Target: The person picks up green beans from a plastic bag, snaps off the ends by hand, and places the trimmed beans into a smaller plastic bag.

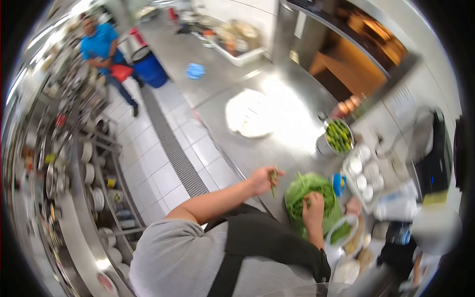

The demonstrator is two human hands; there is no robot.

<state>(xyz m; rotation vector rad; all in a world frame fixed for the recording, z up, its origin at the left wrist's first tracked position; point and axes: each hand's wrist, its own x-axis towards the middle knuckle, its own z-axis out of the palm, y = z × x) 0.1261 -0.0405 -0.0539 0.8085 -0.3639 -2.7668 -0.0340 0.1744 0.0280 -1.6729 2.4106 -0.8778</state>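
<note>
My left hand point(265, 181), above the steel counter's front edge, is closed around a thin green stem point(273, 187) that sticks out below the fingers. Leafy greens point(324, 188) fill an open light green bag point(297, 223) on the counter. Down among those leaves is my right hand point(313, 208), its fingers curled together on some of them; the fingertips are partly hidden. Behind the bag, a metal pot point(324, 144) holds long green vegetables point(339, 136).
A round white board or plate point(250, 114) lies mid-counter, with a blue cloth point(195, 71) farther back. Right of the bag are a blue container point(339, 184), a tray of white cups point(366, 198) and a clear tub point(342, 230). A person in blue point(101, 44) sits by a blue bin point(150, 69).
</note>
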